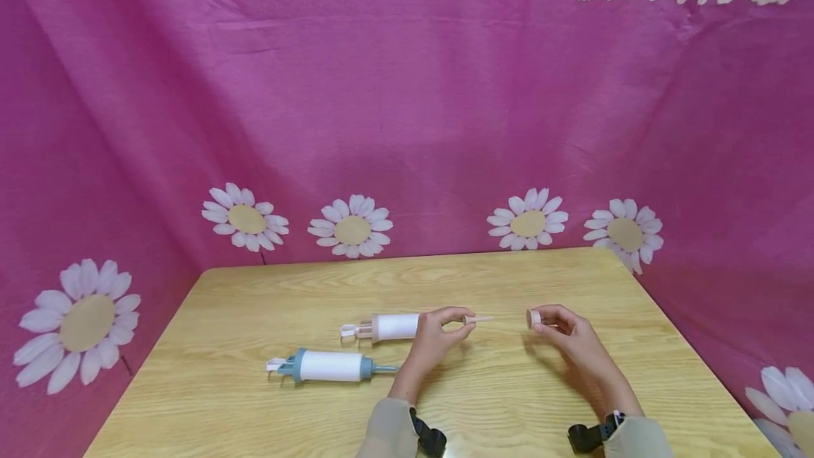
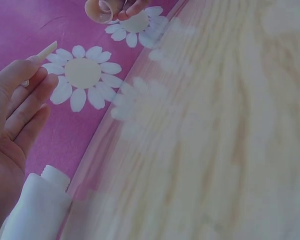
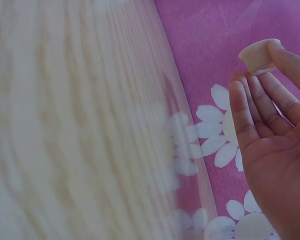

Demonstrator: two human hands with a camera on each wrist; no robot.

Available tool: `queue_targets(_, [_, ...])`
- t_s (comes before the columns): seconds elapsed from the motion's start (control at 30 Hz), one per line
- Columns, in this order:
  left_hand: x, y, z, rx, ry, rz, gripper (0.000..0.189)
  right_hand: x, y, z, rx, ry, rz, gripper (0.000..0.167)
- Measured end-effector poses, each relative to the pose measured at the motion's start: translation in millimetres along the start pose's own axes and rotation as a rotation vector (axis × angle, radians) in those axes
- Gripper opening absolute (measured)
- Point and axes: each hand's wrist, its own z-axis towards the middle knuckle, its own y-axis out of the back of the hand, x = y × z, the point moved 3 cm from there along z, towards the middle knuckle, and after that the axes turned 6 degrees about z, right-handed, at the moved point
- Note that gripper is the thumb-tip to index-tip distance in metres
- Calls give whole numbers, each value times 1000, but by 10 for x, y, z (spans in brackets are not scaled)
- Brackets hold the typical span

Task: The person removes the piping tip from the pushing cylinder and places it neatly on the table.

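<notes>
Blue tube [image 1: 331, 366]: on the table [image 1: 305, 433]; spout end hard to make out.
Pink-ended tube [image 1: 397, 326]: beyond it, neck hidden by the left hand [image 1: 435, 338] in the head view.
Nozzle [image 1: 480, 319]: pinched in that hand by its base, probably to free the tip.
Ring [image 1: 533, 318]: pinched by the right hand [image 1: 575, 341], apart, likely keeping its opening clear.

The table [image 1: 509, 401] is pale wood with streaky grain, rounded far corners and a sheen that mirrors white flowers. On its left half two white-bodied tubes lie on their sides, roughly parallel and apart, handles to the left: the blue tube [image 1: 332, 366] nearer the front, its thin nozzle pointing right, and the beige tube [image 1: 396, 326] behind, its right end hidden.
</notes>
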Motion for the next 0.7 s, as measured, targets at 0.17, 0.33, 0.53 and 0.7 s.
queue_targets(0.17, [5, 6, 2, 13, -3, -6, 18, 0, -20, 35, 3, 3, -4, 42])
queue_targets(0.33, [11, -2, -2, 24, -16, -14, 18, -13, -30, 75, 0, 2, -24, 41])
queue_targets(0.53, [9, -16, -6, 20, -11, -12, 18, -27, -23, 141, -9, -1, -74, 40])
queue_targets(0.7, [0, -25, -8, 21, -9, -21, 17, -80, 13, 212, -16, -25, -117, 39])
